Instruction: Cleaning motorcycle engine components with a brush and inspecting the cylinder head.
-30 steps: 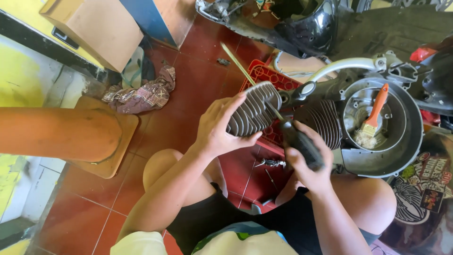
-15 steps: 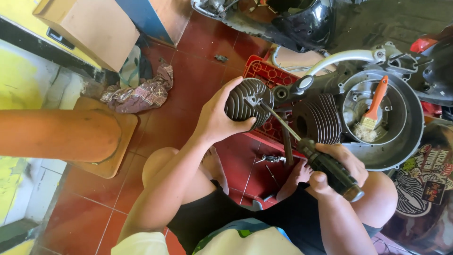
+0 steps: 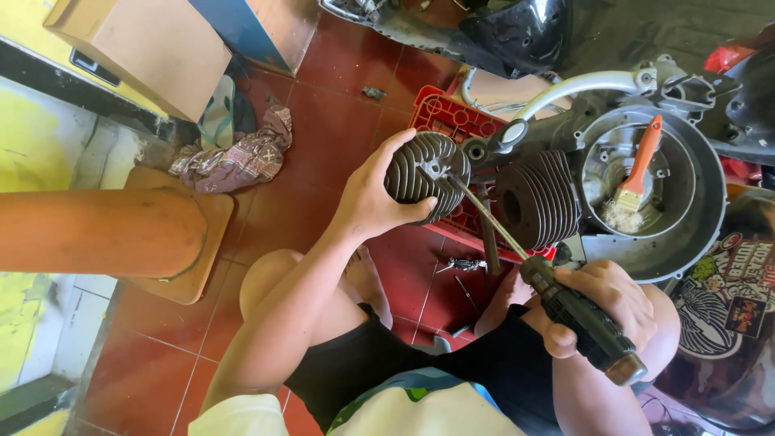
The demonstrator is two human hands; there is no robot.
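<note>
My left hand (image 3: 373,196) grips a dark finned cylinder head (image 3: 424,176), held up over the red floor. A long screwdriver with a black ribbed handle (image 3: 583,320) is held in my right hand (image 3: 607,305). Its metal shaft (image 3: 488,220) runs up and left, and the tip touches the face of the cylinder head. Just right of the head sits a finned engine cylinder (image 3: 539,198) on a grey engine casing (image 3: 686,194). My knees and black shorts fill the space below the hands.
An orange-handled brush (image 3: 634,173) lies in the round casing. A red plastic crate (image 3: 452,121) sits under the engine. A crumpled rag (image 3: 238,153), a cardboard box (image 3: 141,44) and a wooden block (image 3: 190,270) are on the left. Small metal parts (image 3: 462,265) lie between my legs.
My right hand has pulled back down and right with the screwdriver, so more shaft shows. The left hand has turned the cylinder head, which now faces the tool tip.
</note>
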